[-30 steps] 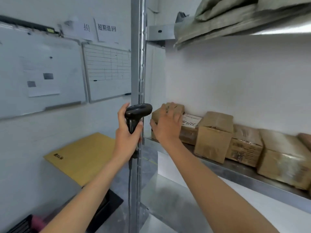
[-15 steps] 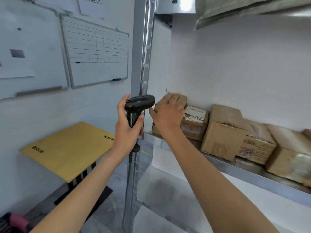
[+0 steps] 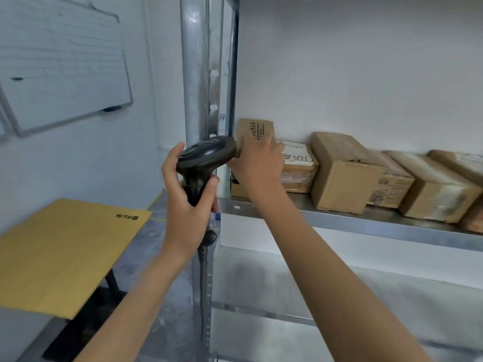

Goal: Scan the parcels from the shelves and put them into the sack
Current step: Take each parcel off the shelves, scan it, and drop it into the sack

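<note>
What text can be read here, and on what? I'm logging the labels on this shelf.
"异": small sticker on the shelf post.
Black block print on the leftmost box, held by the right hand: only partly legible.
Handwriting on the white label: unreadable.
Black mark on the yellow board: too blurred.
Print on the middle boxes: too small.

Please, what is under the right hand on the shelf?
The right hand rests on the leftmost cardboard parcel on the metal shelf. The hand covers much of its front, so any label there is hidden.
</note>
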Action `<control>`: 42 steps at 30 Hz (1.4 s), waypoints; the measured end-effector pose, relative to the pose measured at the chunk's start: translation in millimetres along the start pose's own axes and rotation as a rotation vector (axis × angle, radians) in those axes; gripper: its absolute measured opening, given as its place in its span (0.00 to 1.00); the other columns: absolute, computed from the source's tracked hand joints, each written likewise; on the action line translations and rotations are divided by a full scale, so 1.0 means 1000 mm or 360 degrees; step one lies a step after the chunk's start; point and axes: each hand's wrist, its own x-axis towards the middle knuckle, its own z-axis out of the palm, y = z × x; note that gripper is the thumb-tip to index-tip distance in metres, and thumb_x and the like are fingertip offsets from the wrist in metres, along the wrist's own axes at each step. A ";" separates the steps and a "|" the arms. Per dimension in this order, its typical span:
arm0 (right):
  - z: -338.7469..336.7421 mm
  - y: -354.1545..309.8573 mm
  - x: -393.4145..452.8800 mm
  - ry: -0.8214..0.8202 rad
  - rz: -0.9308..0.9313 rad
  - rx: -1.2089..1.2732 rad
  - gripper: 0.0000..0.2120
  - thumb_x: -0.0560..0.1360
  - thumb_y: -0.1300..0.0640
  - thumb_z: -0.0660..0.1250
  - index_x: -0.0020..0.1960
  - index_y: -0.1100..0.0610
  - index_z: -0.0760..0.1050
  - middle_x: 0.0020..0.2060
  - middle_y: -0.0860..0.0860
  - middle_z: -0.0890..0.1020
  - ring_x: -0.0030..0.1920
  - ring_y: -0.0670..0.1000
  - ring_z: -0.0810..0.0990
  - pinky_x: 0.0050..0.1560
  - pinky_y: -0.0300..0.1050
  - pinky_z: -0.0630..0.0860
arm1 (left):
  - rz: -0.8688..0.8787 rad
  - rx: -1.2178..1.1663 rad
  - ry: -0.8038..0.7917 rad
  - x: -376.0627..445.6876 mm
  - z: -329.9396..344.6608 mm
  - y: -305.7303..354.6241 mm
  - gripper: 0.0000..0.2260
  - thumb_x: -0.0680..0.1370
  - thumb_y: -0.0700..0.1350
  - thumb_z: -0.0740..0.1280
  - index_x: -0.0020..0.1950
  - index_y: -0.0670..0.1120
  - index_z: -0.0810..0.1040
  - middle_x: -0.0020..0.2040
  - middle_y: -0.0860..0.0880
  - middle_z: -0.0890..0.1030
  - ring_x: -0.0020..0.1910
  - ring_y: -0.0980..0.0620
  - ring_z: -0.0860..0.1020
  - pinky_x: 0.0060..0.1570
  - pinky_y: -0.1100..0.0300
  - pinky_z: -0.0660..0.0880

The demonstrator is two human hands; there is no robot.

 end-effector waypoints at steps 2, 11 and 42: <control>-0.004 -0.002 -0.009 0.0076 -0.0002 0.0031 0.26 0.77 0.40 0.65 0.69 0.54 0.70 0.71 0.63 0.67 0.65 0.65 0.70 0.63 0.56 0.72 | -0.0026 -0.0036 -0.0046 0.001 -0.003 0.001 0.30 0.82 0.35 0.65 0.73 0.61 0.58 0.55 0.35 0.77 0.30 0.46 0.76 0.35 0.56 0.78; -0.001 0.023 -0.118 0.0670 0.0024 0.0676 0.32 0.73 0.46 0.71 0.76 0.49 0.69 0.77 0.54 0.65 0.67 0.59 0.67 0.68 0.51 0.67 | -0.0114 -0.0309 -0.0010 -0.033 -0.010 -0.001 0.30 0.83 0.32 0.63 0.75 0.57 0.56 0.50 0.40 0.79 0.34 0.44 0.77 0.42 0.56 0.80; 0.101 0.148 -0.288 -0.0211 0.0936 0.0608 0.61 0.56 0.25 0.71 0.76 0.60 0.56 0.67 0.53 0.70 0.67 0.55 0.68 0.65 0.54 0.73 | -0.1087 -0.0135 -0.0183 -0.205 0.016 -0.064 0.30 0.77 0.51 0.70 0.74 0.69 0.61 0.76 0.50 0.69 0.73 0.44 0.72 0.74 0.39 0.66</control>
